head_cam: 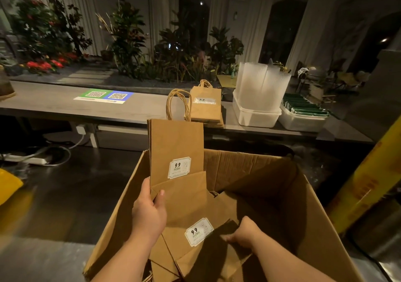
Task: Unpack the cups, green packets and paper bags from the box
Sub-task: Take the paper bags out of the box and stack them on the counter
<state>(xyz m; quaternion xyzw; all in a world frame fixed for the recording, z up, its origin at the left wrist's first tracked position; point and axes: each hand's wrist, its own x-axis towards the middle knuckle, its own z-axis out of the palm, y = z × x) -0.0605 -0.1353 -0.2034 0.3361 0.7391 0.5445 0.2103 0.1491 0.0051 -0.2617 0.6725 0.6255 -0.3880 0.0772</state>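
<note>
paper bag [176,151] upright above left hand [149,212], thumb and fingers pinching its lower corner, likely to clear the cardboard box [314,205] rim. right hand [243,231], lower inside the box, curls round flat bag bundle [195,244], probably next out. unpacked bags [205,108], cups [260,86], green packets [303,108] lie beyond both hands.

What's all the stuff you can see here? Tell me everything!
box: one, brown cardboard, open, nearest the camera
counter: one, grey, beyond the box
cups: several stacks, frosted clear, in left white tub
green packets: one row, green, in right white tub
paper bags on counter: one stack, brown, left of the cups
held paper bag: one, brown, upright over the box
paper bags in box: pile, count unclear, brown, lying flat
QR sign: one, green and blue, on counter
plants: many, green, some red flowers, behind counter
left grip: holds the upright bag's lower end
right grip: grips bags inside the box
</note>
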